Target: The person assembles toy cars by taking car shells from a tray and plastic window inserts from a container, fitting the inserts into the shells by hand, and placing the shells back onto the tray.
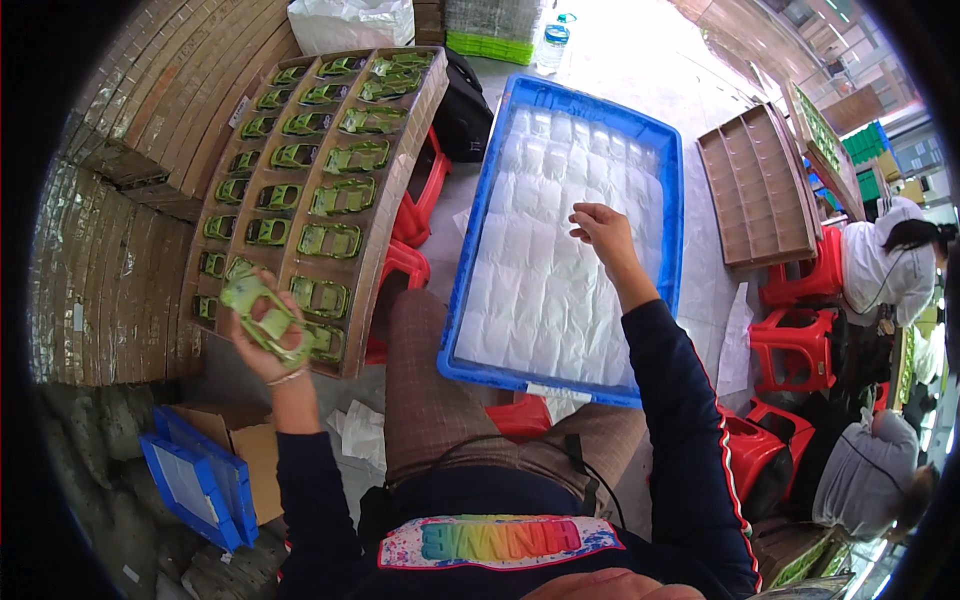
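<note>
Gripping green car shell (272, 324), left hand (255, 358) palm-up near brown tray (402, 180); right hand (603, 232) curled above blue crate (674, 205), grip unclear.

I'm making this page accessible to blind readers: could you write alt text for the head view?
A person's left hand holds a green toy car shell by a brown divided tray of similar green shells. The curled right hand hovers over a blue tray filled with white, quilted-looking material; red stools stand nearby.
</note>
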A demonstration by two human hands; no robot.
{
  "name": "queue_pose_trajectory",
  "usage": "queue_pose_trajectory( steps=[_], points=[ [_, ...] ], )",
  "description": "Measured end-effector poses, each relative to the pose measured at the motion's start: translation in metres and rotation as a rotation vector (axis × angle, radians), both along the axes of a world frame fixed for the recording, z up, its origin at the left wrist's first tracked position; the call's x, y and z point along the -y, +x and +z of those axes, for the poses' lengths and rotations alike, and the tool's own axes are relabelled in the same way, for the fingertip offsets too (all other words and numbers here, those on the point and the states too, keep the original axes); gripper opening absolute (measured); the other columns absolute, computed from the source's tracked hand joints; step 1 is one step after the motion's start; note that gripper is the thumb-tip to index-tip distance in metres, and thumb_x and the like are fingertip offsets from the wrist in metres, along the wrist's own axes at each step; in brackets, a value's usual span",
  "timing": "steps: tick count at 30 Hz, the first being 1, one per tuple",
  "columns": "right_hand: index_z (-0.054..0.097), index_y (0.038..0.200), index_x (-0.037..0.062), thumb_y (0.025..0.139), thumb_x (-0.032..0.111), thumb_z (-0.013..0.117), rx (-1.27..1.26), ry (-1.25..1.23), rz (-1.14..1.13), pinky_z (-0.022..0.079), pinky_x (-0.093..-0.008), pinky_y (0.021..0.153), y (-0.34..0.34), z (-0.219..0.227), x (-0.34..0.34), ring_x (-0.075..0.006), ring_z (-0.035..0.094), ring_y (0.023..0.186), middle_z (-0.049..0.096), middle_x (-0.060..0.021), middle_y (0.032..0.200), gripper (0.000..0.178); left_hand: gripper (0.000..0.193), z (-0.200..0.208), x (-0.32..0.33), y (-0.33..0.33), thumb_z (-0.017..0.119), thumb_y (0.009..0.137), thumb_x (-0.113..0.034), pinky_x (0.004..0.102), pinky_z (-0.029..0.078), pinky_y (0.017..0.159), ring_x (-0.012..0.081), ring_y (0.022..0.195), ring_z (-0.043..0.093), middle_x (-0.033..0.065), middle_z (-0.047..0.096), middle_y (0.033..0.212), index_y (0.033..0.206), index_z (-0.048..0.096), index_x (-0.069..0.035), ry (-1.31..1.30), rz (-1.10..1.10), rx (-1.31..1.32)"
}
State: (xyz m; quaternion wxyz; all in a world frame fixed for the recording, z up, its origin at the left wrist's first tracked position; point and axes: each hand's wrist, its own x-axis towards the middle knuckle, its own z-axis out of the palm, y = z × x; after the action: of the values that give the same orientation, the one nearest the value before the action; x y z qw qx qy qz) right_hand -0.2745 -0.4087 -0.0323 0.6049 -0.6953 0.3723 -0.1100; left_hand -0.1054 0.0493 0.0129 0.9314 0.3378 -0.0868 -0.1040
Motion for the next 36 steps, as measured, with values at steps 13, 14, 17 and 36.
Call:
queue_pose_trajectory(
  steps=[13,14,17,36],
  points=[
    [0.057,0.106,0.0098,0.074,0.025,0.075,-0.361,-0.852,-0.176,0.041,-0.0409,0.085,0.103,-0.038,0.016,-0.0239,0.062,0.092,0.062,-0.0060,0.101,0.040,0.054,-0.040,0.144,-0.046,0.035,0.099,-0.047,0.0448,0.058,0.080,0.0381,0.134,0.036,0.0163,0.035,0.146,0.140,0.041,-0.012,-0.408,-0.628,-0.496],
    [0.057,0.106,0.0098,0.074,0.025,0.075,-0.364,-0.849,-0.166,0.041,-0.0409,0.085,0.102,-0.039,0.014,-0.0239,0.062,0.092,0.062,-0.0060,0.101,0.040,0.055,-0.041,0.148,-0.047,0.034,0.099,-0.048,0.0452,0.059,0.080,0.0381,0.132,0.039,0.0171,0.037,0.145,0.141,0.040,-0.012,-0.379,-0.639,-0.506],
    [0.055,0.107,0.0096,0.073,0.022,0.075,-0.238,-0.838,-0.179,0.040,-0.0404,0.085,0.104,-0.045,0.007,-0.0243,0.063,0.090,0.064,-0.0059,0.096,0.042,0.057,-0.041,0.154,-0.049,0.032,0.099,-0.049,0.0460,0.059,0.080,0.0381,0.126,0.045,0.0185,0.040,0.142,0.143,0.036,-0.012,-0.310,-0.642,-0.521],
    [0.066,0.096,0.0015,0.081,-0.007,0.066,0.444,-0.358,0.339,0.051,-0.0266,0.068,-0.035,0.101,-0.134,-0.0147,0.062,0.078,0.063,-0.0063,0.091,0.018,0.066,-0.019,0.163,-0.096,0.039,0.094,-0.060,0.0382,0.053,0.083,0.0267,0.094,0.062,0.0116,0.063,0.105,0.125,0.054,-0.004,-0.076,-0.508,-0.564]
  ],
)
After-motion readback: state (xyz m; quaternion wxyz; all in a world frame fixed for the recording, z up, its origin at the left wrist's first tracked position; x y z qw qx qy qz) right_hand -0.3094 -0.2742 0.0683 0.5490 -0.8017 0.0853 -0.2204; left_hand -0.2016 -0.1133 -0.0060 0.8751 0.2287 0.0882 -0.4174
